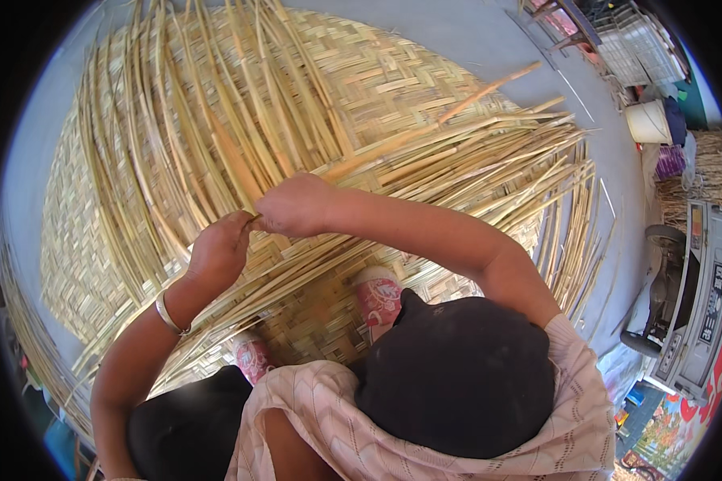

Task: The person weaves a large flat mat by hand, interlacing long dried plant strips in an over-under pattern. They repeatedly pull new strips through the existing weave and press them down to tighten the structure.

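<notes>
My left hand [219, 250], with a silver bangle on its wrist, is closed. My right hand [295, 205] is closed too and almost touches it. A short piece of thin, dark reed stalk [253, 220] shows between the two sets of fingers. Most of what they grip is hidden inside the hands. Under them, long split reed stalks [473, 160] lie sideways in a loose bundle. More stalks [204, 136] run away from me, spread in rows over a large woven reed mat [385, 72].
My feet, in pink patterned shoes [377, 297], rest on the mat, with my dark-covered knees [457, 377] close behind the hands. To the right stand a white bucket [648, 122] and a grey-white wheeled vehicle [694, 297]. Grey floor [425, 28] surrounds the mat.
</notes>
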{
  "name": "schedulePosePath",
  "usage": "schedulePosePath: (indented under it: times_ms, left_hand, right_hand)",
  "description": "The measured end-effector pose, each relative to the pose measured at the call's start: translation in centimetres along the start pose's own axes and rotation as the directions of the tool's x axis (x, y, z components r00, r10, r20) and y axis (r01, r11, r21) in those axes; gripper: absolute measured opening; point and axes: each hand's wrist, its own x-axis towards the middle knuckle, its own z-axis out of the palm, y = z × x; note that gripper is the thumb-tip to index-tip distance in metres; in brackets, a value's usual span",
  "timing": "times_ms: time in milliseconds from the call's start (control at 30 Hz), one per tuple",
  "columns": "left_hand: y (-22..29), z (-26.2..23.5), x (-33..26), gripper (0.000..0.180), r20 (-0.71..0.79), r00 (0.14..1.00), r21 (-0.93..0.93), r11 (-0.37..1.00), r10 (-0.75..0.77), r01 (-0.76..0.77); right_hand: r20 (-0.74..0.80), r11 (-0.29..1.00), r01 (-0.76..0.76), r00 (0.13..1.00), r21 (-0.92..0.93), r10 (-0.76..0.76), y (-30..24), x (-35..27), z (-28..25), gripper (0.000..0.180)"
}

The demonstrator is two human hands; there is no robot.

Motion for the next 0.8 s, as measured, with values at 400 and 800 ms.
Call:
schedulePosePath:
  times_ms: [400, 800]
  left_hand:
    - [0.1, -0.2, 1.8, 0.020, -0.068, 0.986, 0.030, 0.987, -0.153, 0.156]
    - [-0.2, -1.4, 2.4, 0.023, 0.317, 0.902, -0.410, 0.815, -0.293, 0.408]
  right_hand:
    - [0.030, 0.986, -0.106, 0.993, -0.130, 0.111, -1.7, 1.2, -0.1, 0.019]
    - [-0.012, 0.992, -0.113, 0.994, -0.061, 0.113, -0.6, 0.1, -0.5, 0.018]
